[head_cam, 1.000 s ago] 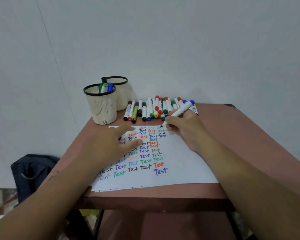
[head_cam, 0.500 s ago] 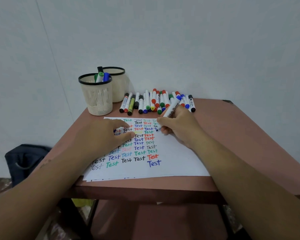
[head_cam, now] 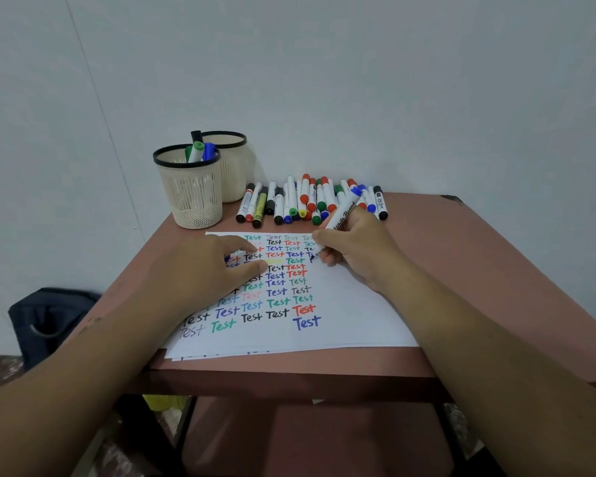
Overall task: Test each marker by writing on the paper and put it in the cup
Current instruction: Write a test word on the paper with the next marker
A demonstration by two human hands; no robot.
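Note:
My right hand [head_cam: 355, 249] grips a white marker [head_cam: 343, 210] with a blue end, its dark tip touching the paper [head_cam: 351, 315] at the right end of the rows of coloured "Test" words. My left hand [head_cam: 207, 270] lies on the paper's left part, thumb and forefinger spread; something blue shows under its fingers. A row of several markers [head_cam: 307, 203] lies along the table's far edge. The near mesh cup [head_cam: 191, 194] holds a few markers; a second cup [head_cam: 236, 170] stands behind it.
The small brown table [head_cam: 461, 242] stands against a white wall. A dark bag [head_cam: 49, 321] sits on the floor at the left. Bare tabletop lies right of the paper.
My right hand has brought the marker down from above the top rows, and its tip now touches the sheet. The camera has tilted, so everything sits higher in view.

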